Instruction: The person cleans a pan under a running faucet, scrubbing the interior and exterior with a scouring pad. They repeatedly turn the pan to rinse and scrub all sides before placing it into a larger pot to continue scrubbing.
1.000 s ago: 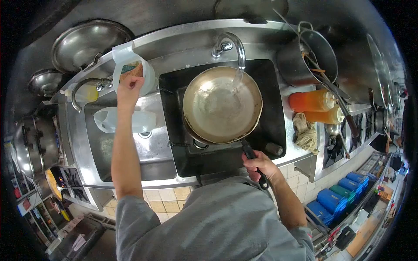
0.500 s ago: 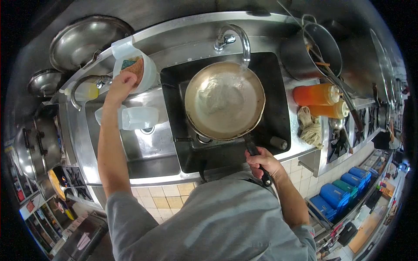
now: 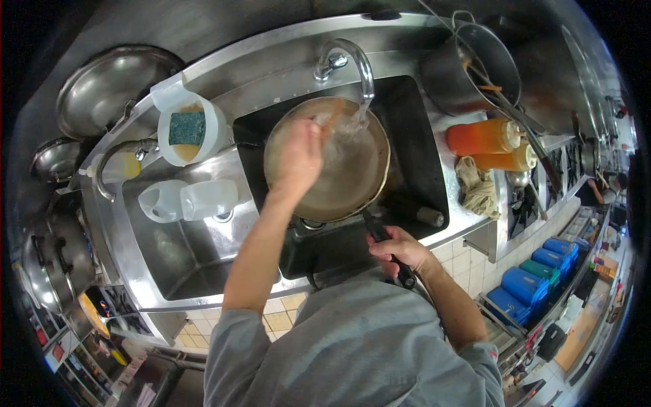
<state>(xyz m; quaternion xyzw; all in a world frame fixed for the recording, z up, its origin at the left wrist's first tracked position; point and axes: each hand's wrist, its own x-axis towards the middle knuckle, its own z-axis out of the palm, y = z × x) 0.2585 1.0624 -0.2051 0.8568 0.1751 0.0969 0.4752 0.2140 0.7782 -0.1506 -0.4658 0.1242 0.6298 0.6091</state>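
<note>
My left hand [image 3: 300, 154], smeared by motion, is over the left part of a frying pan [image 3: 349, 180]. A reddish-brown scouring pad [image 3: 332, 119] sticks out from its fingers, also blurred. Closed around the pan's black handle [image 3: 375, 227] is my right hand [image 3: 400, 249]. The pan lies face up over the dark sink basin [image 3: 424, 159], and water runs into it from the curved tap [image 3: 366, 71]. To the left, a white plastic jug [image 3: 218, 129] with a cut-open top holds a green scouring pad [image 3: 187, 127].
Cut plastic containers [image 3: 210, 199] sit in the left steel basin [image 3: 159, 261], near a second tap [image 3: 105, 180]. Right of the sink are orange squeeze bottles [image 3: 481, 137], a crumpled cloth [image 3: 477, 188] and a large pot [image 3: 434, 78] with long utensils. Woks [image 3: 115, 88] stand at the left.
My left hand has moved right from the jug to the pan, taking the brown scouring pad out. The green pad is now fully exposed. My right hand keeps its hold on the handle.
</note>
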